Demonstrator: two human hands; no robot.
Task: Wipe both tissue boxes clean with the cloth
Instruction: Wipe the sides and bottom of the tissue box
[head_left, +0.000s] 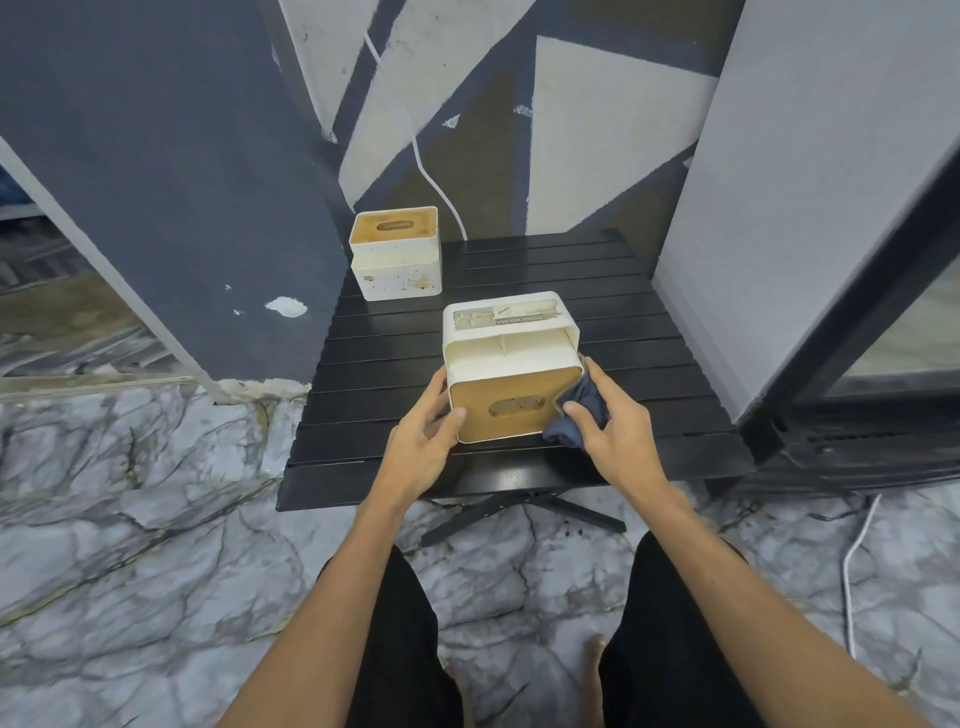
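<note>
Head view: black slatted table (649, 332); marble floor (130, 545).

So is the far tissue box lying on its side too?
No, the far tissue box stands upright on the table, its wooden slotted lid facing up.

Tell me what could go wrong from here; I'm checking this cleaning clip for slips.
The near tissue box lies tipped on its side close to the table's front edge, steadied only by the left hand; a hard push from the cloth in the right hand might slide it off. The far tissue box shows brown stains and could be forgotten.
</note>
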